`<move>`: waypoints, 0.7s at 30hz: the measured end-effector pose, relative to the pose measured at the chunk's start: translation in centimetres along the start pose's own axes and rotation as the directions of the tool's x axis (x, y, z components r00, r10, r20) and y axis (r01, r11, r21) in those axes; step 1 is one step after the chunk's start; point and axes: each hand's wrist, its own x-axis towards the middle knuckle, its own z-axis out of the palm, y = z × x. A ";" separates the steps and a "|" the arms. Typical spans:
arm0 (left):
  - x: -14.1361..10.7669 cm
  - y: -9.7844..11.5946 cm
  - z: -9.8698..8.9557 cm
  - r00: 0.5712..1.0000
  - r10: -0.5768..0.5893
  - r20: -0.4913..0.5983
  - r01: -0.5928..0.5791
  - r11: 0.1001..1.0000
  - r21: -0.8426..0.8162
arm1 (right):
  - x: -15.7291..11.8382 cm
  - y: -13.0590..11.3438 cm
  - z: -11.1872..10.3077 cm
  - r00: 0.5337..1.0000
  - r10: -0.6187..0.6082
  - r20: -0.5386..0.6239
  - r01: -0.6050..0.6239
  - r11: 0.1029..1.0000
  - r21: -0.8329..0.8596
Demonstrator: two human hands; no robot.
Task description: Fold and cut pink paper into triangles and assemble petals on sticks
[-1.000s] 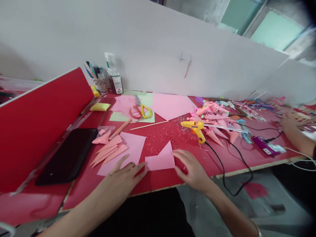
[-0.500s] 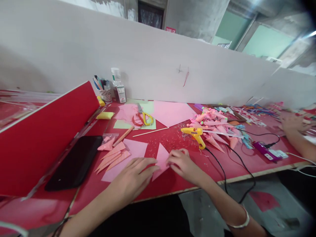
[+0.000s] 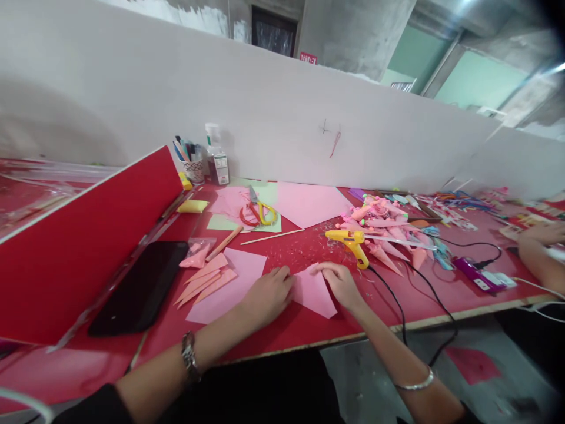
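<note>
Pink paper point(image 3: 314, 292) between both hands point(image 3: 274, 292) on the red table point(image 3: 348, 294).

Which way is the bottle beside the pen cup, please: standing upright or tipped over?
Upright: the bottle stands beside the pen cup, with its white cap at the top and its base down.

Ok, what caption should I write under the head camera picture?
Two hands hold pink paper near a yellow glue gun.
</note>
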 end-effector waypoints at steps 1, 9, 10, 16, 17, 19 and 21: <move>0.2 0.1 0.0 1.000 -0.001 -0.004 0.001 1.000 0.012 | -0.1 0.3 0.1 0.999 0.034 -0.021 -0.034 0.999 -0.006; 1.9 0.5 0.7 0.997 0.061 0.052 -0.067 0.991 0.113 | -1.1 1.6 0.6 0.991 0.095 -0.098 -0.107 0.987 -0.124; 2.0 0.5 0.9 0.997 0.062 0.055 -0.068 0.991 0.117 | -1.3 1.7 0.7 0.991 0.085 -0.099 -0.099 0.984 -0.146; 2.3 0.9 1.5 0.996 0.034 0.082 -0.047 0.986 0.158 | -1.9 1.4 1.1 0.993 0.031 -0.110 -0.064 0.949 -0.309; 2.4 1.0 1.5 0.996 0.032 0.085 -0.046 0.986 0.163 | -1.9 1.3 1.1 0.994 0.028 -0.107 -0.063 0.937 -0.343; 2.4 1.0 1.5 0.995 0.030 0.091 -0.045 0.984 0.171 | -2.0 1.0 1.1 0.995 0.022 -0.094 -0.058 0.912 -0.407; 2.4 1.1 1.4 0.995 0.027 0.097 -0.044 0.983 0.177 | -2.1 0.7 1.2 0.997 0.014 -0.078 -0.048 0.889 -0.454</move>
